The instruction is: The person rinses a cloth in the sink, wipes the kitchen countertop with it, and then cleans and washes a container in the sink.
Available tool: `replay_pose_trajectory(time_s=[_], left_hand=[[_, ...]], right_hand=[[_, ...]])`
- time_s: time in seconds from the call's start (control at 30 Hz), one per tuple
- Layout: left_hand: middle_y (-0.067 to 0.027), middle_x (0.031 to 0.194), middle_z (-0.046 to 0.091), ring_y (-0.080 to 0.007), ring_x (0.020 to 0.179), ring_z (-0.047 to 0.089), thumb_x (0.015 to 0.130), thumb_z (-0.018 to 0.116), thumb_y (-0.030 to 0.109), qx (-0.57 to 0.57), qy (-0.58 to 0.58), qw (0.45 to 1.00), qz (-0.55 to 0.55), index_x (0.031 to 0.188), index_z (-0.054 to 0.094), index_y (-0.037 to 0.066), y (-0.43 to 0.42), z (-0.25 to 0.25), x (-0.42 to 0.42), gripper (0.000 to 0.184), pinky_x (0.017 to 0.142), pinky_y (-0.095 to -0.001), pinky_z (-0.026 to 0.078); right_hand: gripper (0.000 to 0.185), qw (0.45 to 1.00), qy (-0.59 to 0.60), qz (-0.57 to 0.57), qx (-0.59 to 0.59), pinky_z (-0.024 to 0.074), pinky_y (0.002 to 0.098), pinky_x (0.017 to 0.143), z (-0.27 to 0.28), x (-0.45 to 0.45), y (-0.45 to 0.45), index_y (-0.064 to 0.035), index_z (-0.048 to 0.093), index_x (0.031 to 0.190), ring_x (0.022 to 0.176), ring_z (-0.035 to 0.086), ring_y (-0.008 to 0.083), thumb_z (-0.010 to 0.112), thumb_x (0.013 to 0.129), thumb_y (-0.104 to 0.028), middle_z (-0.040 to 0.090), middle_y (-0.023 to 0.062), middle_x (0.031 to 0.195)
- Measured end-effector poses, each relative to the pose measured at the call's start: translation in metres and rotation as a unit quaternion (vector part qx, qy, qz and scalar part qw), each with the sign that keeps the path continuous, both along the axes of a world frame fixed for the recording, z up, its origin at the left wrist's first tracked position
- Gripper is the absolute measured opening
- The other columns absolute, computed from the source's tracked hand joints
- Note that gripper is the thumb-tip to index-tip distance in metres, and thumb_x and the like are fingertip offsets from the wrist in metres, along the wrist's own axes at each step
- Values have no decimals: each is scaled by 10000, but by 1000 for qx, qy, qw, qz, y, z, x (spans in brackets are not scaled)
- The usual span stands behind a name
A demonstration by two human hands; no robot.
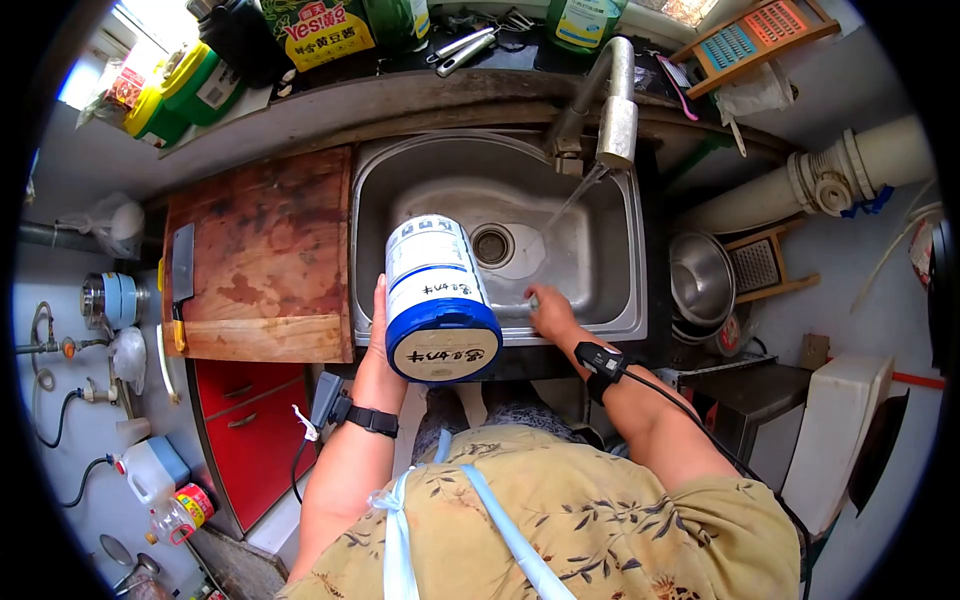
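A large white canister with a blue lid (445, 325), like a milk powder tin, is tilted over the front left of the steel sink (400, 165), lid end towards me. My left hand (379, 325) grips it from the left side; most of the fingers are hidden behind it. Over the sink's front edge, right of the canister, my right hand (550, 312) is closed, with a small greyish bit showing at the fingertips that I cannot make out. From the tap (617, 125) a thin stream of water (577, 197) runs into the basin near the drain (492, 245).
Left of the sink lies a wooden board (260, 260) with a cleaver (182, 270) on its left edge. Steel bowls (700, 278) stand to the right. Along the back ledge are bottles, a yellow sauce bag (318, 30), a peeler (466, 52) and an orange-and-blue grater (755, 45).
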State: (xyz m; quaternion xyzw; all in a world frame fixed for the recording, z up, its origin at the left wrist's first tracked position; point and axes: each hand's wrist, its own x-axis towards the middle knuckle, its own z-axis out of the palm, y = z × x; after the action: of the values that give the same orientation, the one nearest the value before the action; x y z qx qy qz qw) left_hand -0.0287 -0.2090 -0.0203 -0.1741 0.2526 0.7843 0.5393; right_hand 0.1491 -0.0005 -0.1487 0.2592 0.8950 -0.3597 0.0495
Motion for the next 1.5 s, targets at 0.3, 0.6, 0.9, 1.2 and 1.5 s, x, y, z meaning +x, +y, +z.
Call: replay_pose_trajectory(time_s=[0.3, 0.6, 0.9, 1.2, 1.5], left_hand=[[-142, 1154, 567, -279, 997, 579, 830, 397, 629, -38, 9, 999, -10, 1255, 465, 97, 9, 9, 1, 684, 854, -403, 482], [-136, 1134, 577, -281, 992, 577, 819, 386, 652, -37, 22, 999, -8, 1232, 487, 105, 9, 0, 3, 693, 860, -406, 478], [-135, 1187, 550, -313, 1045, 536, 822, 344, 645, -61, -1, 998, 9, 1254, 476, 126, 5, -8, 1, 687, 912, -442, 430], [-139, 1175, 555, -304, 1041, 549, 814, 341, 668, -48, 25, 998, 41, 1251, 471, 110, 11, -8, -1, 720, 896, -435, 452], [-129, 1196, 541, -302, 1065, 522, 804, 366, 673, -50, 48, 996, 55, 1260, 466, 130, 6, -4, -10, 716, 909, -446, 431]], right_hand=[[218, 813, 103, -375, -434, 289, 239, 375, 68, -49, 47, -154, 561, 948, 462, 460, 117, 513, 767, -41, 539, -5, 666], [204, 791, 113, -435, -415, 278, 259, 355, 84, -65, 46, -144, 553, 803, 436, 409, 106, 634, 810, -332, 468, -15, 589], [388, 793, 75, -459, -394, 265, 280, 365, 83, -65, 36, -100, 467, 745, 417, 377, 134, 564, 830, -466, 413, 11, 578], [320, 614, 215, -380, -658, 440, 372, 561, 81, -51, 40, -99, 464, 1053, 796, 562, 284, 442, 917, -388, 559, 116, 916], [272, 495, 196, -361, -765, 502, 379, 617, 48, -25, 48, -96, 518, 1040, 765, 565, 263, 608, 836, -251, 578, 85, 953]])
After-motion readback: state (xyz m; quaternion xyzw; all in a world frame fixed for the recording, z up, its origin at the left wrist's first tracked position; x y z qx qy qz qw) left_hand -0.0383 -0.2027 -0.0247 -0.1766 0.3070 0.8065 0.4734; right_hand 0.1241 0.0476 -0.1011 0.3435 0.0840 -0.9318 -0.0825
